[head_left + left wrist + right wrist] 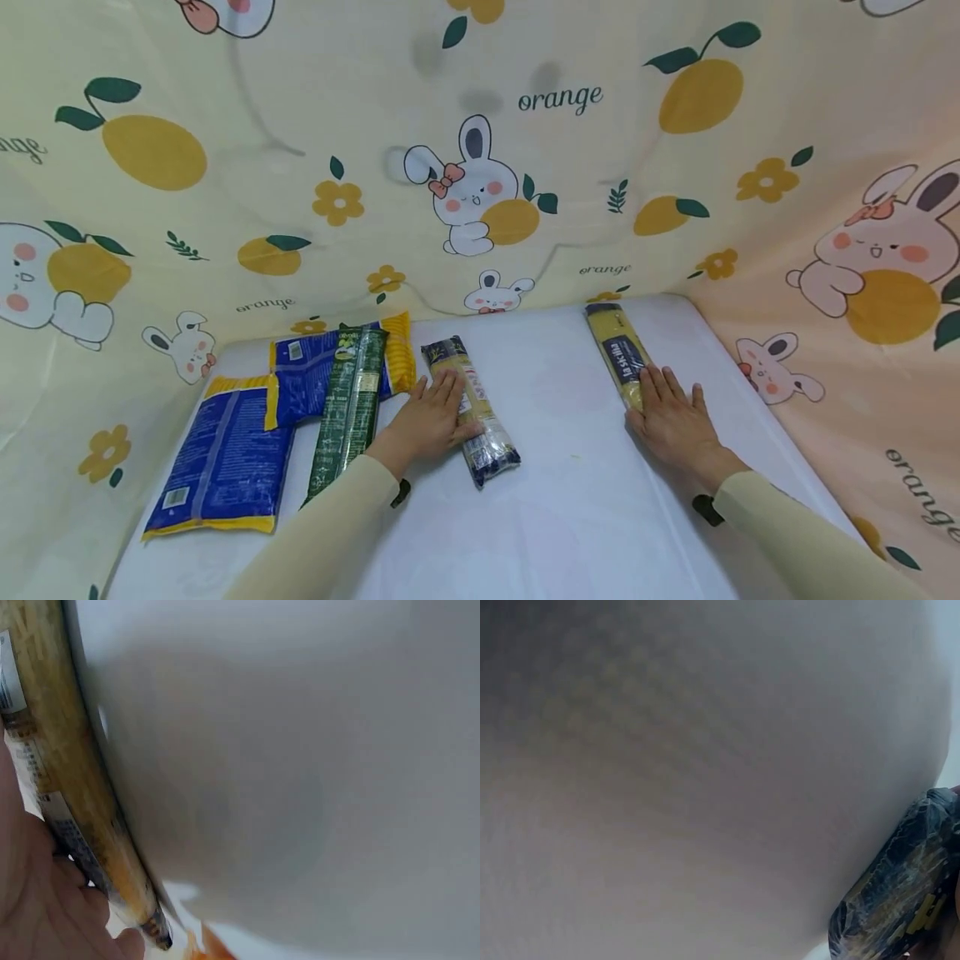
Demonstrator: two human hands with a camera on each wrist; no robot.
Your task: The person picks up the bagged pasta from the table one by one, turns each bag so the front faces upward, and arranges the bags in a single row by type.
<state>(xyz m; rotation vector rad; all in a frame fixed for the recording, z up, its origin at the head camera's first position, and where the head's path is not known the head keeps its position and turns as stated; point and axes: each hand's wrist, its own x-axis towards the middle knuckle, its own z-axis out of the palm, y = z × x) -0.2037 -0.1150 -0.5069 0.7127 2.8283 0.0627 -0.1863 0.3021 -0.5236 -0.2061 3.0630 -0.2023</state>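
Note:
My left hand [429, 421] lies on a clear pack of spaghetti [491, 440] near the middle of the table, its fingers extended across the wrapper. That pack slants, with its near end turned to the right. In the left wrist view the spaghetti pack [75, 750] runs along the left edge, beside part of the hand [45, 907]. Farther right, my right hand [678, 429] rests with straight fingers on the near end of a yellow pasta pack [609, 329] with a dark label. A shiny wrapped end of the pasta pack [900, 900] shows in the right wrist view.
On the left lie a blue and yellow bag [232, 458] and a second blue bag [303, 375], partly covered by a long green pack [348, 400]. The white table [570, 517] meets a printed cloth [585, 183] at its back and sides.

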